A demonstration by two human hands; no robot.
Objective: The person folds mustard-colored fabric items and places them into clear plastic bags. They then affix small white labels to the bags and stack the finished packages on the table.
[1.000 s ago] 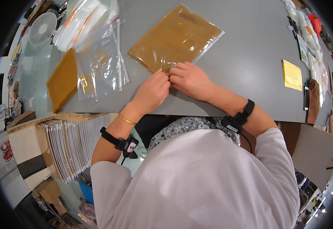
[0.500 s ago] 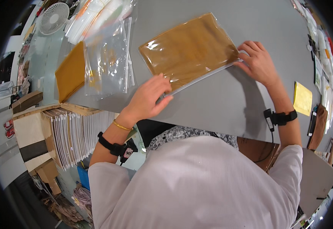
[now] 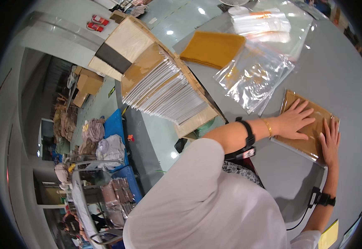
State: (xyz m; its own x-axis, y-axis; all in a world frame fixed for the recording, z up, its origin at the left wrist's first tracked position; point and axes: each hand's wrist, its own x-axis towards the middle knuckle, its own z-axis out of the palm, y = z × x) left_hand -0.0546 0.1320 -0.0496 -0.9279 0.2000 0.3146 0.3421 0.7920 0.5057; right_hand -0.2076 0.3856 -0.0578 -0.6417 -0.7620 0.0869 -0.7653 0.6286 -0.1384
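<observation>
While both palms press flat on it, the bagged mustard cloth (image 3: 309,128) lies on the grey table (image 3: 338,74) at about three o'clock in the head view. The left hand (image 3: 295,120) is spread open on the middle of the bag, fingers pointing toward three o'clock, gripping nothing. The right hand (image 3: 330,141) lies open along the bag's edge toward four o'clock, fingers flat and pointing up toward twelve o'clock, also gripping nothing. A gold bangle (image 3: 268,127) and a black wrist strap (image 3: 247,135) sit on the left forearm; another black strap (image 3: 324,199) circles the right wrist.

Half a second earlier the bag sat near the top centre with the hands at opposite ends, the left on its near edge and the right at its far corner. Now the view has swung left, so the bag sits at the right rim and both hands are close together on top of it.

At one o'clock lies a pile of empty clear bags (image 3: 253,74), beside a folded mustard cloth (image 3: 212,49) at twelve o'clock. A carton of stacked white packets (image 3: 164,89) stands at eleven o'clock, off the table's edge. A yellow note (image 3: 329,234) shows at five o'clock.
</observation>
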